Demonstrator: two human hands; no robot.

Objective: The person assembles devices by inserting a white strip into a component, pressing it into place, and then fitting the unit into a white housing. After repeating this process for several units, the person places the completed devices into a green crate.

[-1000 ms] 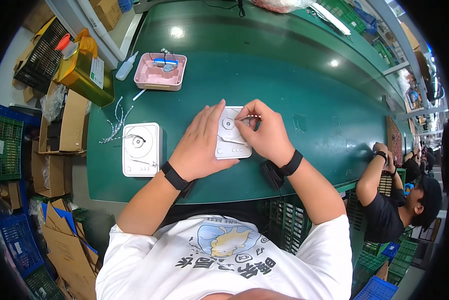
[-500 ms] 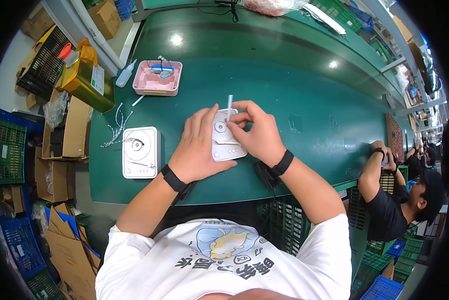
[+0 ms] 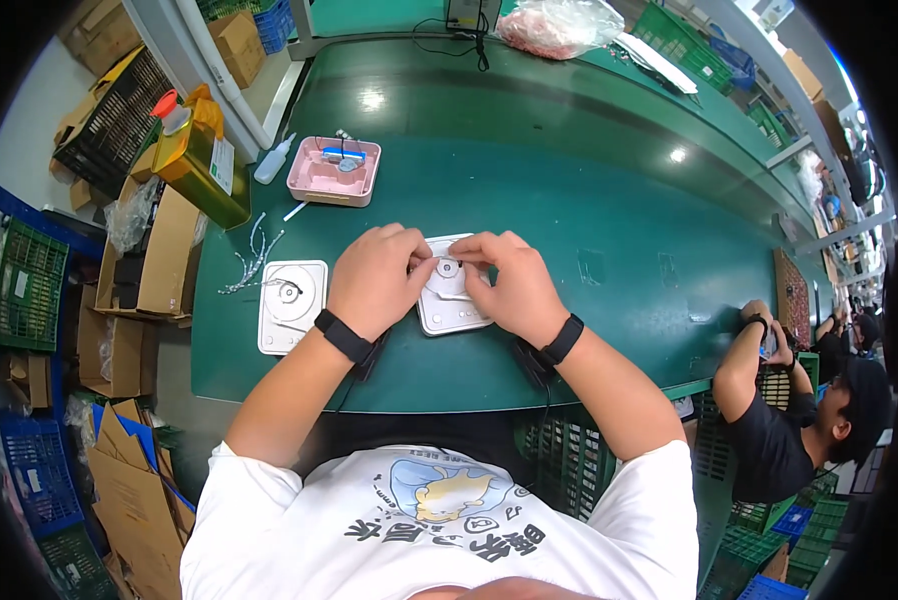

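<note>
A white device shaped like a small record player (image 3: 453, 318) lies on the green table in front of me, with a round disc (image 3: 448, 268) on its top face. My left hand (image 3: 377, 280) is at its left side, fingers curled and thumb and fingertips together beside the disc. From the right, my right hand (image 3: 519, 288) reaches over the device, its fingers bent and closed near the disc. Whatever the fingertips pinch is hidden or too small to name. A second white record-player-shaped device (image 3: 293, 328) lies to the left, with thin twisted wires (image 3: 256, 262) at its upper left.
Beyond my left hand sit a pink open case (image 3: 333, 190) with a blue part inside, a small squeeze bottle (image 3: 274, 160) and a short white stick (image 3: 296, 211). A yellow metal can (image 3: 207, 175) stands at the left edge. A co-worker (image 3: 804, 420) sits at the right.
My left hand has gone from lying flat along the device to curled fingers near the disc. The thin pale tube upright in my right hand is out of sight. The whole view has shifted slightly.
</note>
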